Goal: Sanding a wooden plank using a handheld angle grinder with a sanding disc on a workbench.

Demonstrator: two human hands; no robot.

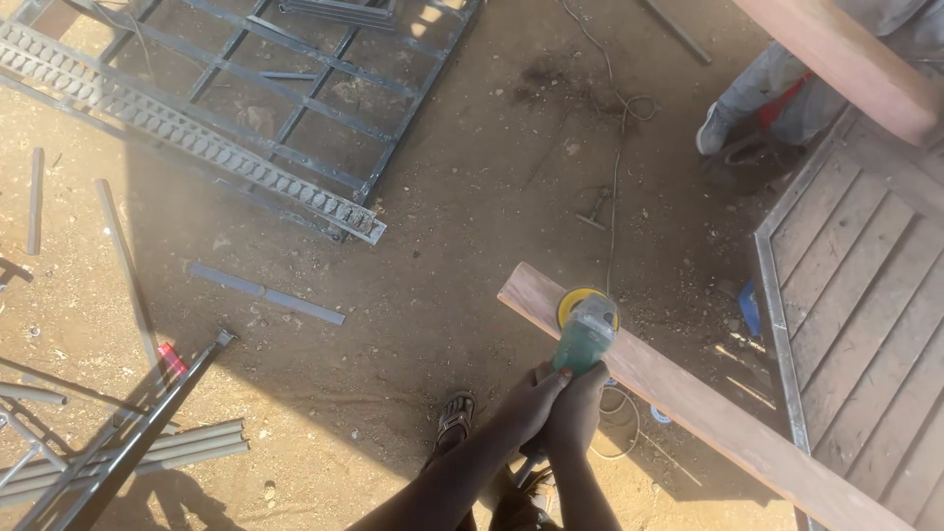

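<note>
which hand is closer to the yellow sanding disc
Right. The right hand grips the green grinder body just below the yellow disc; the left hand wraps lower and to the left.

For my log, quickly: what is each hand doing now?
Left hand: closed on the green angle grinder with yellow disc.
Right hand: closed on the same grinder.

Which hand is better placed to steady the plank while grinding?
Probably the left. Both hands, left and right, grip the green grinder, whose yellow disc sits on the plank. The plank's near end lies on the left side, so that hand seems nearer; the long part runs off right.
</note>
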